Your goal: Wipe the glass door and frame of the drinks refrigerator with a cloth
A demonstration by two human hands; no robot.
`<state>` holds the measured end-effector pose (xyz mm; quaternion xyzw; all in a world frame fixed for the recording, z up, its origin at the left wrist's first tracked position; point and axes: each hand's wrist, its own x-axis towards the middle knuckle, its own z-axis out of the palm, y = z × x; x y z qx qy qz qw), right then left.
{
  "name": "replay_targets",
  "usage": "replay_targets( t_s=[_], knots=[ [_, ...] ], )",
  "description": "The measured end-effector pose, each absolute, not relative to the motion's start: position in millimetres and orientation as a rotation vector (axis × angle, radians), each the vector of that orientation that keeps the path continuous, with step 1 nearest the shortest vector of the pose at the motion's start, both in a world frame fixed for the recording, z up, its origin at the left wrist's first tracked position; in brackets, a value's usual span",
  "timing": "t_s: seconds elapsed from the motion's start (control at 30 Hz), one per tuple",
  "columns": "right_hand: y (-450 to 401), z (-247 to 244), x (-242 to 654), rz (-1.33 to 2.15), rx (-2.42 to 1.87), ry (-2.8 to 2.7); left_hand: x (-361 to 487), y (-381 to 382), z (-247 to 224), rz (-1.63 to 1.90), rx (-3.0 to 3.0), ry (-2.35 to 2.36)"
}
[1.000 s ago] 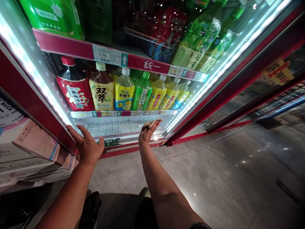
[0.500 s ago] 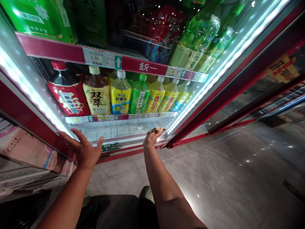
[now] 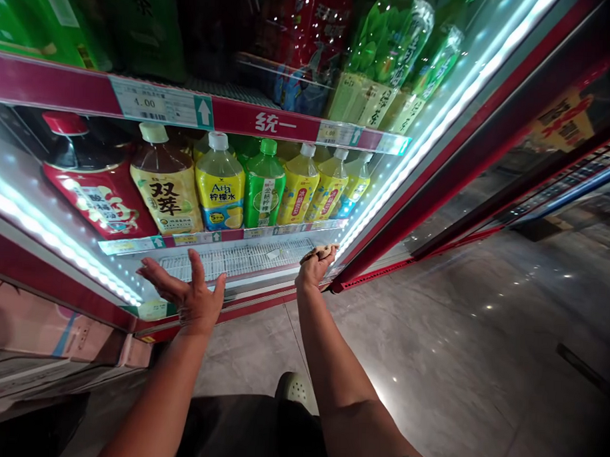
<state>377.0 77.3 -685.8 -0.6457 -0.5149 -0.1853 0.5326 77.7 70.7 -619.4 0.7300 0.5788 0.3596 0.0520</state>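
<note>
Beige cloth-like item (image 3: 325,250) gripped in right hand (image 3: 314,267), positioned near right end of bottom wire rack (image 3: 244,258), below bottle row (image 3: 265,190). Left hand (image 3: 200,299) splayed, nothing grasped, near rack's left end.

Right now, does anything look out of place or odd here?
One small oddity: a pale scrap lies on the white rack, left of the right hand. It looks stray beneath the neat row of bottles; it's too small to identify.

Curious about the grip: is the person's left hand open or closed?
Open: the left hand has its fingers spread apart, in front of the cooler.
</note>
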Motion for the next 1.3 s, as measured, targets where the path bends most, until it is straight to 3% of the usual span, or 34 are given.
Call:
replay_targets(
  t_s=[0.17,0.47,0.67,1.3],
  knots=[
    [84,-670,397,-0.424,-1.591,-0.715,89,66,-619,1.136,2.306,1.719],
    [66,-672,383,-0.205,-1.696,-0.279,88,65,-624,1.271,2.43,1.58],
    [59,-648,403,-0.196,-1.713,-0.267,86,63,-627,1.117,2.517,1.526],
    [52,-649,447,-0.229,-1.723,-0.2,84,61,-630,1.1,2.537,1.464]
  ],
)
